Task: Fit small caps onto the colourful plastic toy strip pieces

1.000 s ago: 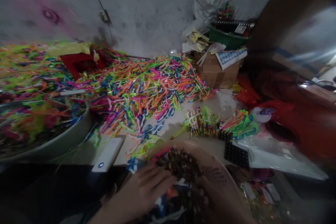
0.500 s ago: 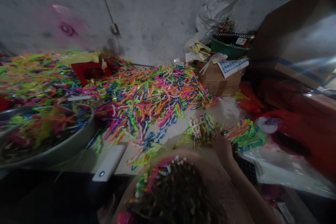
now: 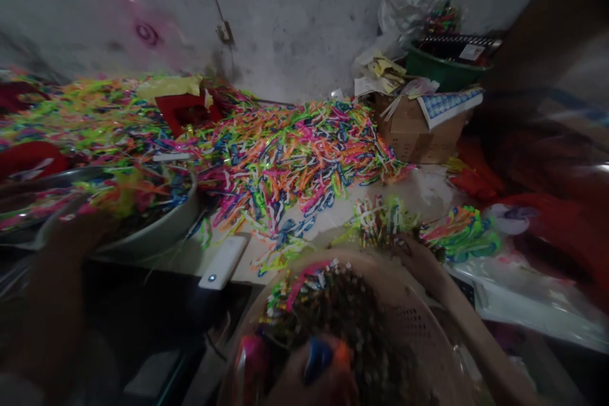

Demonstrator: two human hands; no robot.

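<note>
A tan plastic basket [image 3: 419,330] full of small dark and coloured pieces tilts close in front of me. My right hand [image 3: 417,259] reaches past its far rim, and its fingers close on a bundle of coloured pieces [image 3: 378,221] on the table. My left hand [image 3: 78,235] is a dark blur at the left, by the rim of a metal bowl [image 3: 162,236] full of coloured strips. Whether it holds anything is unclear. Blurred pink, blue and orange pieces [image 3: 316,355] show at the basket's near edge.
A big heap of neon plastic strips [image 3: 285,152] covers the table's middle and left. A white power bank [image 3: 222,262] lies at the front edge. Behind are a cardboard box [image 3: 419,133], a green tub [image 3: 442,70] and a red stool [image 3: 188,111]. Another coloured bundle [image 3: 459,235] lies on clear plastic at the right.
Both hands were in the basket a second ago. The right hand then went forward to the bundle and stays there. The left arm has swung out toward the metal bowl.
</note>
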